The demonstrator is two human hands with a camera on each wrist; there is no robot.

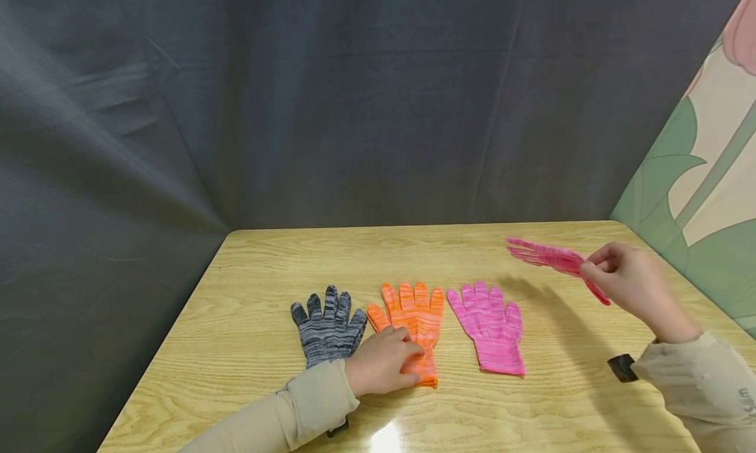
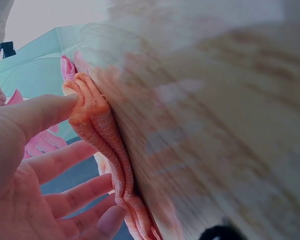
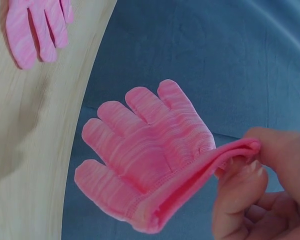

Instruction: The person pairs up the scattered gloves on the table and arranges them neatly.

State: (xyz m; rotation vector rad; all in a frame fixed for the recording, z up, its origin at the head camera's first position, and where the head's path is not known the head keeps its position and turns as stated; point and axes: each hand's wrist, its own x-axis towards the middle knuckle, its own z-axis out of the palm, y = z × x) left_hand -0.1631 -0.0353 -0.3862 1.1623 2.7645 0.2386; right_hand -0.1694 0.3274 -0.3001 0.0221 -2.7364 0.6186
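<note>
In the head view my right hand (image 1: 632, 282) holds a pink knit glove (image 1: 552, 257) up above the right side of the table. Thumb and fingers pinch that glove (image 3: 145, 140) by one edge of its cuff in the right wrist view, its fingers pointing away. My left hand (image 1: 384, 362) is over the cuff of an orange glove (image 1: 420, 322) lying flat on the table. Seen from the left wrist, the thumb and spread fingertips touch or almost touch the orange glove (image 2: 97, 110). A second pink glove (image 1: 495, 328) lies right of the orange one.
A grey-and-black striped glove (image 1: 331, 328) lies left of the orange one, partly behind my left forearm. The wooden table (image 1: 248, 295) ends at a dark curtain (image 1: 366, 111) at the back and left. A flower-patterned panel (image 1: 709, 177) stands along the right.
</note>
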